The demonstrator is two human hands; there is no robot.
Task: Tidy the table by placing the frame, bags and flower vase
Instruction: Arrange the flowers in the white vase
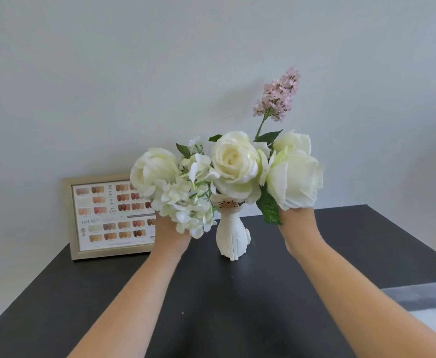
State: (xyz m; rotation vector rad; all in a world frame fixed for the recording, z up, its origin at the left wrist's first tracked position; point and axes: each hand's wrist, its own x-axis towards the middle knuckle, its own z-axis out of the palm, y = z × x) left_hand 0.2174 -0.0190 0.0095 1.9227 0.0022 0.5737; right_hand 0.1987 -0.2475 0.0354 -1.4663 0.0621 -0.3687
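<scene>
A white cat-shaped vase stands upright on the dark table, holding white roses, white hydrangea and a pink lilac sprig. My left hand reaches up behind the hydrangea at the left of the bouquet. My right hand reaches up behind the large rose at the right. The blooms hide the fingers of both hands, so their grip does not show. A gold picture frame with a nail-colour chart leans against the wall at the back left.
A plain pale wall runs behind the table. The table's left edge slants down toward the lower left. A grey and white fabric surface lies past the table's right edge. No bags are in view.
</scene>
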